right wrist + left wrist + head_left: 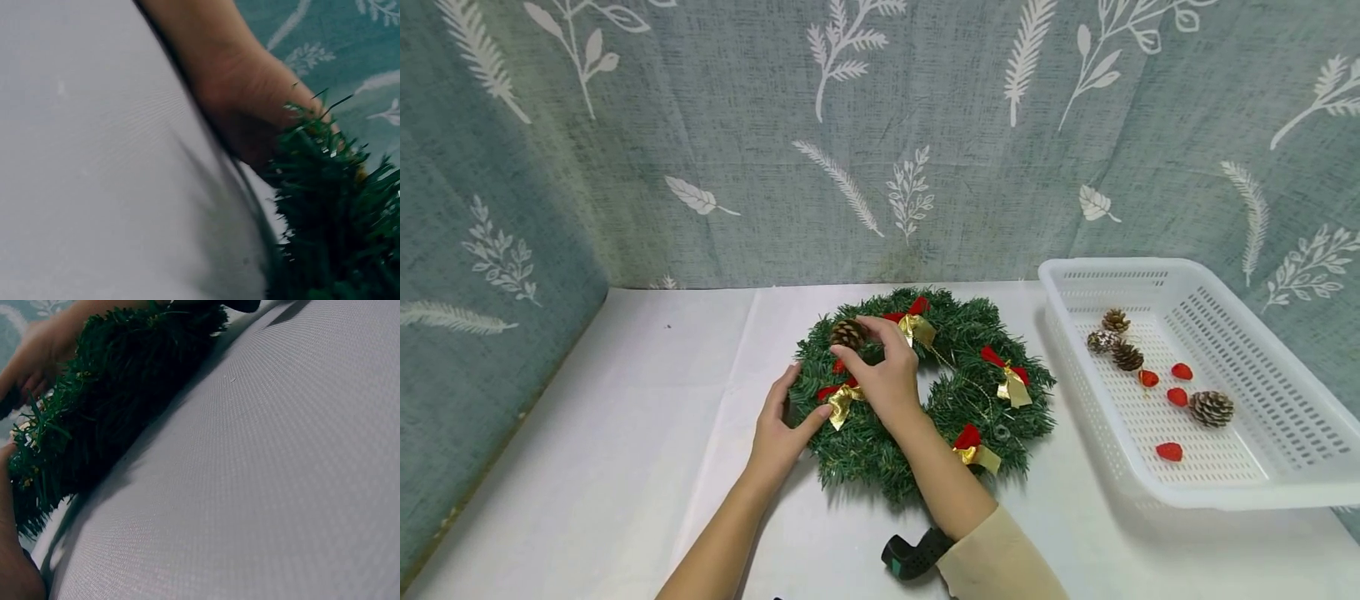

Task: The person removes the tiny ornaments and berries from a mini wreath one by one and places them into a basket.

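A green wreath (880,462), trimmed with several red-and-gold bows (1015,387), lies flat on the white table. My right hand (889,375) pinches a brown pine cone (847,334) at the wreath's upper left, just above or against the greenery; I cannot tell whether they touch. Around the wreath's left edge my left hand (781,435) keeps a grip, its thumb beside the left bow (842,402). In the right wrist view the left hand's (250,100) fingers go partly out of sight behind the greenery. A small red piece (838,366) shows just under the cone.
To the right stands a white plastic basket (1120,454) holding several pine cones (1211,408) and red pieces (1169,452). A black device (916,557) sits by the right wrist. Behind the table (647,433) hangs a leaf-patterned grey-green cloth (760,200).
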{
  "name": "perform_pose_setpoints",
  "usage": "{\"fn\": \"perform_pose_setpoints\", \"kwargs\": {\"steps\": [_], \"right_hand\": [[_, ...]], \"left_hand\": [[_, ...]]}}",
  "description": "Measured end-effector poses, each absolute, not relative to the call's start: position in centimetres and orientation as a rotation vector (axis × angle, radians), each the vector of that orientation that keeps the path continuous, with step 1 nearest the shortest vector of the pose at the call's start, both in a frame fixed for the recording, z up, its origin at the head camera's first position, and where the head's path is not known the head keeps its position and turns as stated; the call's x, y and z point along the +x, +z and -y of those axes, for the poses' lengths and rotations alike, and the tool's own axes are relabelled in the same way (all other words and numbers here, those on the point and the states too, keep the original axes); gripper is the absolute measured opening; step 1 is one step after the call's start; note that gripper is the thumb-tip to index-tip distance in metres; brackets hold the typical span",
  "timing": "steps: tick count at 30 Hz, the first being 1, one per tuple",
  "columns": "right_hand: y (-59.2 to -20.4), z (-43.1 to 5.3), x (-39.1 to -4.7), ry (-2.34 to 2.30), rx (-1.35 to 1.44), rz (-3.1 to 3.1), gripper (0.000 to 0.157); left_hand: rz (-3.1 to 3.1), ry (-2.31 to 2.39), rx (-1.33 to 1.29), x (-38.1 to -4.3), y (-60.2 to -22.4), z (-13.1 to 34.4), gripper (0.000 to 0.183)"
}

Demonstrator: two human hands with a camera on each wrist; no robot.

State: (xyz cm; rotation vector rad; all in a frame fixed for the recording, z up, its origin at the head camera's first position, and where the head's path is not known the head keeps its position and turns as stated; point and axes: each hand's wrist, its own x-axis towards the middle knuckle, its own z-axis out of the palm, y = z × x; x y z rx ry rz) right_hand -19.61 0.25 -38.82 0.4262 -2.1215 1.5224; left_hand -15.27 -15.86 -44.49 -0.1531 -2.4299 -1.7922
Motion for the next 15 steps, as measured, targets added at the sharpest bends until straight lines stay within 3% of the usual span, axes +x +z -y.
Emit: {"fn": "perform_pose_setpoints", "kwargs": {"steps": [15], "right_hand": [[-34.7, -1.5, -17.7, 1.387, 0.555, 2.047, 0.047]], "left_hand": [[2.425, -1.775, -0.154, -15.5, -44.6, 15.8, 0.073]]}}
